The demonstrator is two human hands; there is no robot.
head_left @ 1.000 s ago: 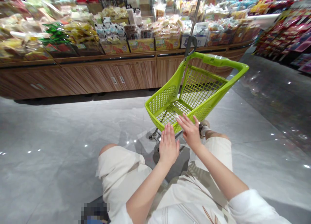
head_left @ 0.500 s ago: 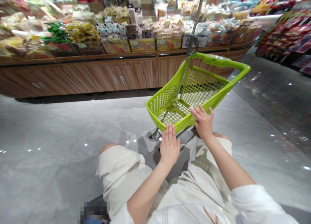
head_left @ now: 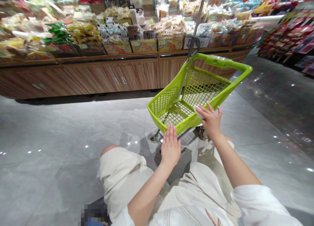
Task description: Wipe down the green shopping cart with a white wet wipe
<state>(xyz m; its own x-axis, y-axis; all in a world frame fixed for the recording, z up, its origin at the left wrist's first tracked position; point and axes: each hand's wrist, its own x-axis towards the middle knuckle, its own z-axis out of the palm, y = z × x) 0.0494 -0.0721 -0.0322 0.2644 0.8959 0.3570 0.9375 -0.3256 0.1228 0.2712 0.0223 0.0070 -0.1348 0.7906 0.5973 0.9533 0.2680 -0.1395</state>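
Note:
A lime-green wheeled shopping basket [head_left: 169, 98] stands tilted on the grey floor in front of me. My right hand [head_left: 211, 120] rests on its near rim toward the right, fingers pressed over a small white cloth [head_left: 197, 110]. Fingers straight and together, my left hand [head_left: 170, 147] lies flat and open against the basket's near wall, holding nothing. The basket has nothing in it. Its grey pull handle [head_left: 195, 43] rises from the far side. My knees in white clothing are below the hands.
A long wooden counter [head_left: 110, 75] with cupboard doors runs behind the basket, piled with packaged snacks [head_left: 144, 33]. More stocked shelves [head_left: 287, 33] line the right side. Glossy grey floor tiles [head_left: 61, 137] spread to the left and right.
My right hand has slid rightward along the basket's near rim with the white cloth under it. My left hand has stayed almost still.

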